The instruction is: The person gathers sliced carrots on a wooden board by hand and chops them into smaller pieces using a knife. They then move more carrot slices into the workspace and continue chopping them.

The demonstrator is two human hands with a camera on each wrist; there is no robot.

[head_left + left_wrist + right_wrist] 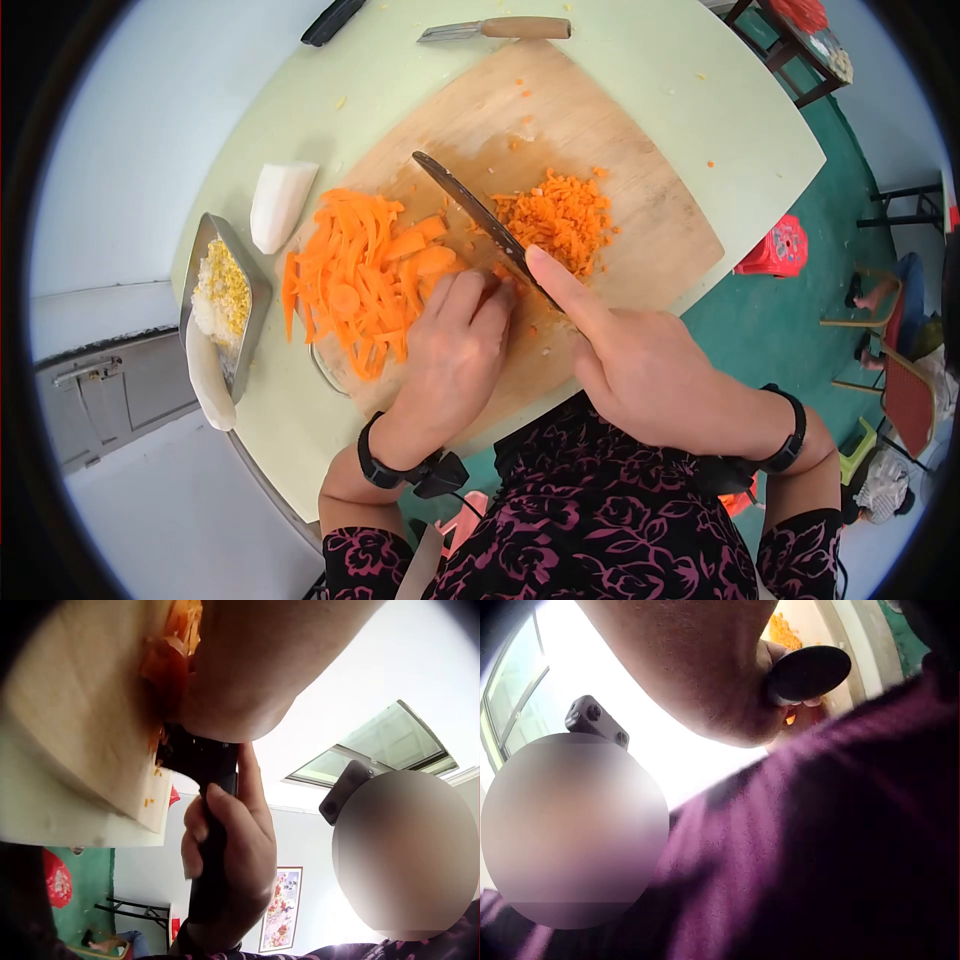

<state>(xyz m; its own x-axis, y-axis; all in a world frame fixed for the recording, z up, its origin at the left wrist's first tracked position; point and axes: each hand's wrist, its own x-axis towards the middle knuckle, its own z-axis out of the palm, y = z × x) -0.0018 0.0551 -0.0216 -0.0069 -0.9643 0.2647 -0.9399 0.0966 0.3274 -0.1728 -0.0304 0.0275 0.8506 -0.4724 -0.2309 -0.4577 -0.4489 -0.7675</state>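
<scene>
My right hand (pixel 650 370) grips the black handle of a kitchen knife (pixel 470 205), its index finger laid along the blade. The handle (pixel 214 862) also shows in the left wrist view. Beside the blade, my left hand (pixel 455 335) holds carrot pieces (pixel 166 664) against the cutting board (pixel 640 190) with bent fingers, which hide most of them. Cut carrot strips (pixel 360 270) lie heaped to the left of that hand. On the blade's other side is a pile of finely chopped carrot (pixel 560 215). In the right wrist view the handle's butt (pixel 810 673) shows below the forearm.
A peeled white radish piece (pixel 282 205) lies left of the board. Next to it a metal tray (pixel 258 300) holds yellow and white chopped bits, with a long white radish (pixel 208 385) at its edge. A wooden-handled peeler (pixel 525 27) lies beyond the board on the pale green table (pixel 740 110).
</scene>
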